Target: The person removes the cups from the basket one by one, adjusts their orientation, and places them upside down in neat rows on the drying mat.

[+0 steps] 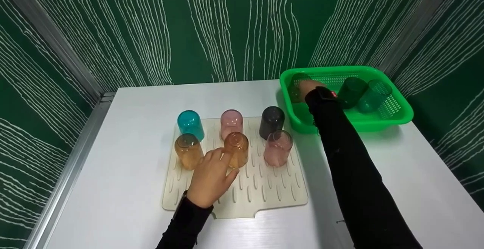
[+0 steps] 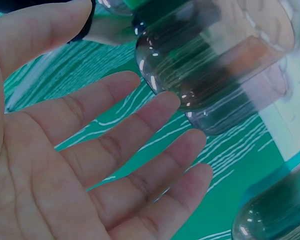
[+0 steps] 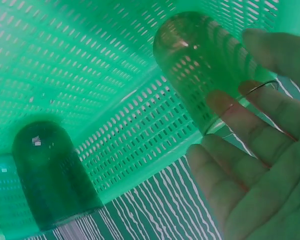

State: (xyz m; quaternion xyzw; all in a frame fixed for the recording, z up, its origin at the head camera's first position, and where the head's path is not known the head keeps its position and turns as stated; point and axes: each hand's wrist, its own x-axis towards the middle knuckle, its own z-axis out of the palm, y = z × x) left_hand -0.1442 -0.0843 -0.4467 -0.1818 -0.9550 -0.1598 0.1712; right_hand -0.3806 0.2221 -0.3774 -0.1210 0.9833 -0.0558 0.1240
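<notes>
My left hand [image 1: 212, 174] reaches over the cream drying mat [image 1: 245, 200], its fingers extended beside an amber glass [image 1: 237, 152]. Whether they touch it cannot be told. Another amber glass [image 1: 188, 152] stands left of these fingers. Inside the green basket [image 1: 406, 115], my right hand [image 1: 308, 88] is at a yellowish-green tinted glass [image 3: 205, 65] at the left end. Through its wall some fingertips [image 3: 221, 102] show near the rim, fingers fairly straight, while the thumb lies off to the other side. A dark glass [image 1: 352, 92] and a bluish glass [image 1: 374, 96] lean further right.
Upside down on the mat also stand a blue glass [image 1: 191, 124], a pink glass [image 1: 231, 124], a dark grey glass [image 1: 272, 122] and a second pink glass [image 1: 278, 149]. The white table [image 1: 124, 158] meets green patterned walls [image 1: 242, 30] at the back and sides.
</notes>
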